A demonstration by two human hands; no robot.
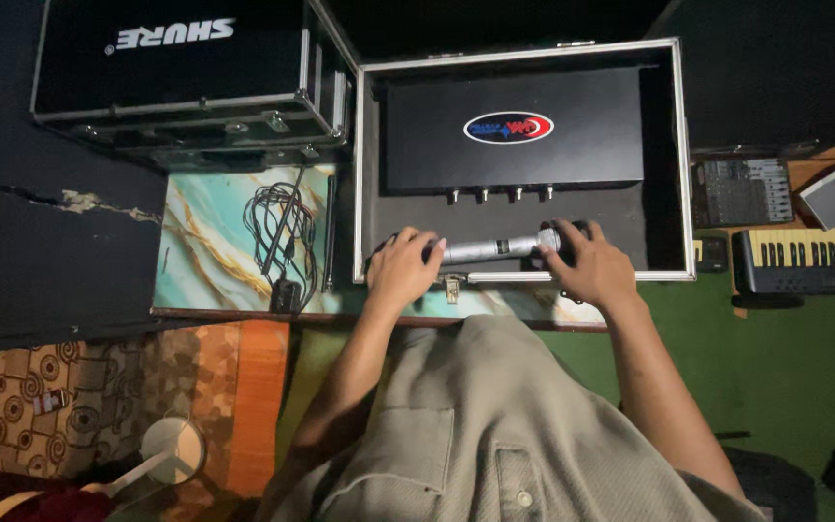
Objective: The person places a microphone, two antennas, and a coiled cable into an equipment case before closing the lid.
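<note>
Gripping the mic (495, 248) with my left hand (400, 271) and right hand (591, 271), level over the case (369, 174).

A low table (207, 242) with a marbled teal, white and gold top carries the equipment. An open metal-edged case (680, 155) with a dark lining rests on the right part of the top, its front edge near the table's front edge. A closed black case (176, 68) with metal trim stands at the rear left, just beside the open case. A coiled black cable (282, 227) lies on the bare marbled area in front of the closed case, its adapter block (285, 293) at the table's front edge. The table stands on the floor, where an orange patterned rug (79, 387) and a green carpet (785, 358) show.
</note>
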